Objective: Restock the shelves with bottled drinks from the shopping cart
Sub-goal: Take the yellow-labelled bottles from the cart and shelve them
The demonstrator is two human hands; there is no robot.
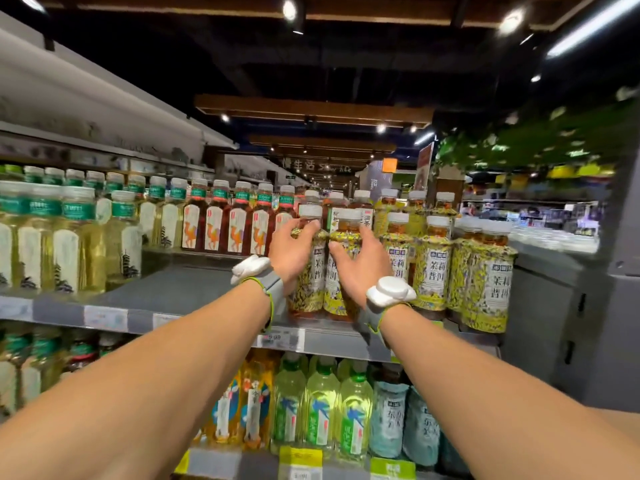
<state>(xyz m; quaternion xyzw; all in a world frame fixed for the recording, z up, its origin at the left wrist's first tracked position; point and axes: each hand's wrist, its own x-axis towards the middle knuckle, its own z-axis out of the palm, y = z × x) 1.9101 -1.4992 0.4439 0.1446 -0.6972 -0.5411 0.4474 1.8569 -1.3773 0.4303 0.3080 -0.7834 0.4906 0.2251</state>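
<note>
The left hand (294, 252) curls round a yellow-labelled bottle (314, 284); the right hand (360, 268) grips the neighbouring bottle (348, 226); both stand on the shelf (194, 289), seemingly being squared up beside matching stock (433, 271).

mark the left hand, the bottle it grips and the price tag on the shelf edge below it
left hand (292, 252): head view, on the back of the hand
bottle (310, 211): head view, on its white cap above the fingers
price tag (282, 339): head view, on the middle of the tag
</note>
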